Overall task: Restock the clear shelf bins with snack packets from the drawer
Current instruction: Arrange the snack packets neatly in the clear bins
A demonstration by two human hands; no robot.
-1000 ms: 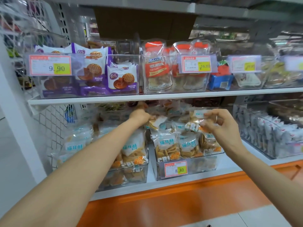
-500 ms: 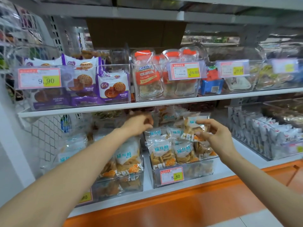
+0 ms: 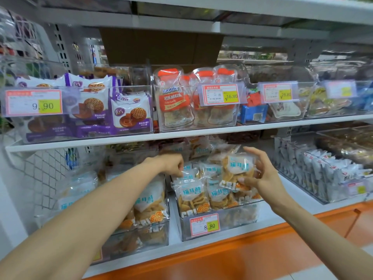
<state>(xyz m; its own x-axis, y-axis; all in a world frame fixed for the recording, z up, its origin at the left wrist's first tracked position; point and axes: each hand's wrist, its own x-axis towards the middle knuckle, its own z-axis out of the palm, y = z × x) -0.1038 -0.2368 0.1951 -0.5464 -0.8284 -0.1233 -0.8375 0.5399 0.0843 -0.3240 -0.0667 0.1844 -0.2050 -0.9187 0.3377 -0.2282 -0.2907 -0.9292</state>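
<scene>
Snack packet (image 3: 236, 169), clear film, blue-lettered label, golden crisps, in right hand (image 3: 263, 179).

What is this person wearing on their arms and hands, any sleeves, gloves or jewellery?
Nothing visible. The left forearm and right forearm are bare to the picture's edge, with no sleeves showing. The left hand and right hand have no gloves, and no watch, bracelet or ring can be seen.

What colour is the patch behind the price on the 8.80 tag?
Yellow, on the red-bordered 8.80 price tag; head view.
</scene>
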